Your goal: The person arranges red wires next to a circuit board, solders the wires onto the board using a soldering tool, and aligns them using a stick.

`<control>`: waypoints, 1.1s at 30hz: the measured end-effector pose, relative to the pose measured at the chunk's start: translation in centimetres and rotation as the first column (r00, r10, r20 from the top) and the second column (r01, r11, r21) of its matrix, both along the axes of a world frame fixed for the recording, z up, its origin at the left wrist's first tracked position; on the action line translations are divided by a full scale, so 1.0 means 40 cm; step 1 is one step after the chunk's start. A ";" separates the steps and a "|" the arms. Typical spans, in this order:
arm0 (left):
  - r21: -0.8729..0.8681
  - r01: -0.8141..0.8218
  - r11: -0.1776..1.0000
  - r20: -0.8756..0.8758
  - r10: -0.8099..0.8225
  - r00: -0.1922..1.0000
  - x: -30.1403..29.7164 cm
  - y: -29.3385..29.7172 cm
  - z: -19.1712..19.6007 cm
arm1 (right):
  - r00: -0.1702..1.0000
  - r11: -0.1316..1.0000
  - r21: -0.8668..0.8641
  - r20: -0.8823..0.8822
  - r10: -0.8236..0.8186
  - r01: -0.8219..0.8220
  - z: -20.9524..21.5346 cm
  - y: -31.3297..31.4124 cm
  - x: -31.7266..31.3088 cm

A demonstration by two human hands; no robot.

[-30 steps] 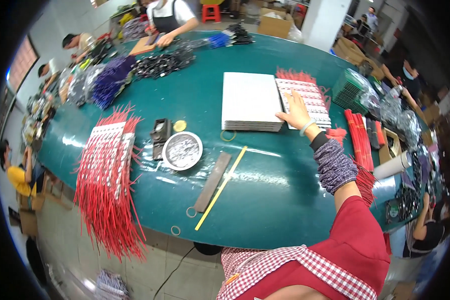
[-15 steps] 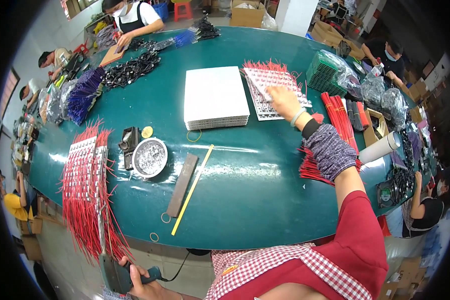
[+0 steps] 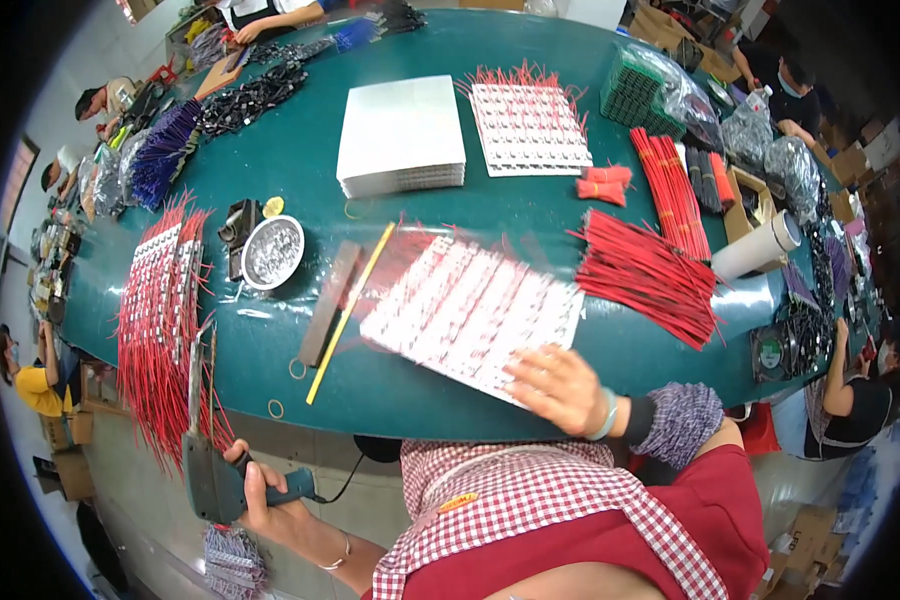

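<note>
My left hand [image 3: 257, 487] grips the teal handle of a corded soldering gun [image 3: 213, 475], its long metal tip pointing up. That tip is beside a stack of white circuit board panels with red wires [image 3: 165, 290] hanging over the table's left edge. My right hand [image 3: 560, 388] holds the near right corner of another white circuit board panel [image 3: 475, 305]. Red wires stick out from this panel's far left side, blurred by motion. The thumb is hidden. Farther back lies a wired panel [image 3: 530, 130], beside a tall stack of plain white panels [image 3: 402, 135].
On the green table [image 3: 440, 225] are a bowl of silvery bits [image 3: 273, 252], a dark bar [image 3: 330, 305] and a yellow stick [image 3: 350, 312]. Loose red wires [image 3: 645, 275], wire bundles [image 3: 670, 190] and a white bottle [image 3: 757, 248] lie at right. Other people work around the table.
My right hand has drawn the top panel from the back right stack toward me. It now slants across the near middle of the table. My left hand still holds the soldering gun.
</note>
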State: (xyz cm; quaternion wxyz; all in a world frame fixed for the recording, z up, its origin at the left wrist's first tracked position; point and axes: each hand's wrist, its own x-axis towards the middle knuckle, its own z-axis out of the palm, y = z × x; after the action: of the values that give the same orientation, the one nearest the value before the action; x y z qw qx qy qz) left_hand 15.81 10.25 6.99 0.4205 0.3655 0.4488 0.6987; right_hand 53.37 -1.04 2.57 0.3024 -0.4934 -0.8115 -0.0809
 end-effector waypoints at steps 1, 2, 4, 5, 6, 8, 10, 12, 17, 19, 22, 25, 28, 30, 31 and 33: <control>-0.002 0.028 1.000 0.039 -0.028 0.999 0.004 -0.001 0.005 | 0.999 0.996 -0.088 -0.053 0.011 -0.016 -0.041 -0.028 -0.031; 0.007 0.071 0.997 0.014 -0.071 0.997 -0.003 -0.001 0.002 | 0.997 0.991 -0.134 0.082 0.017 -0.006 -0.071 -0.060 -0.054; 0.007 0.104 0.995 -0.005 -0.104 0.995 0.007 -0.003 0.005 | 0.994 0.975 -0.219 0.087 0.066 -0.045 -0.092 -0.053 -0.055; 0.010 0.133 0.991 -0.013 -0.133 0.991 0.012 -0.005 0.006 | 0.988 0.949 -0.302 0.100 0.121 -0.086 -0.101 -0.044 -0.052; 0.009 0.142 0.990 -0.018 -0.142 0.990 0.017 -0.008 0.003 | 0.967 0.918 -0.386 0.188 0.174 -0.090 -0.112 -0.038 -0.049; -0.009 0.197 0.980 0.010 -0.197 0.980 0.033 -0.010 -0.007 | 0.974 0.873 -0.467 0.098 0.206 -0.138 -0.119 -0.032 -0.049; -0.030 0.224 0.974 0.020 -0.224 0.974 0.056 -0.014 -0.020 | 0.969 0.785 -0.578 -0.042 0.242 -0.221 -0.095 -0.034 -0.034; -0.061 0.281 0.958 0.040 -0.279 0.959 0.073 -0.013 -0.032 | 0.954 0.754 -0.584 -0.159 0.256 -0.300 -0.117 -0.022 -0.038; -0.156 0.410 0.899 0.154 -0.388 0.909 0.182 -0.001 -0.081 | 0.873 0.822 -0.342 -0.354 0.335 -0.454 -0.153 0.039 -0.041; -0.192 0.467 0.863 0.160 -0.442 0.883 0.204 -0.007 -0.089 | 0.931 0.952 -0.257 -0.360 0.067 -0.168 -0.086 0.041 0.013; -0.252 0.503 0.827 0.212 -0.460 0.863 0.269 0.001 -0.122 | 0.893 0.900 0.034 -0.143 -0.427 0.435 -0.056 0.073 0.209; -0.326 0.587 0.741 0.338 -0.488 0.804 0.334 0.019 -0.166 | 0.738 0.742 0.004 -0.102 -0.667 0.670 -0.070 0.087 0.376; -0.375 0.616 0.693 0.376 -0.494 0.784 0.373 0.021 -0.187 | 0.754 0.754 -0.052 -0.025 -0.657 0.655 -0.096 0.101 0.438; -0.386 0.622 0.681 0.363 -0.507 0.781 0.392 0.015 -0.185 | 0.746 0.744 -0.074 0.141 -0.651 0.664 -0.092 0.110 0.447; -0.387 0.626 0.677 0.366 -0.510 0.778 0.393 0.017 -0.186 | 0.743 0.741 -0.075 0.143 -0.654 0.667 -0.090 0.117 0.447; -0.363 0.630 0.686 0.337 -0.534 0.775 0.385 0.019 -0.188 | 0.714 0.743 -0.066 0.348 -0.608 0.666 -0.083 0.133 0.446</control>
State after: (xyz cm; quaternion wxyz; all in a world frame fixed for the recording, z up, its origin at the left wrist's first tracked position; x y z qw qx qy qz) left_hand 31.20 10.99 -0.52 0.7385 0.3061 0.4139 0.4355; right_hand 71.19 4.30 -0.75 0.0796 -0.7508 -0.6308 -0.1789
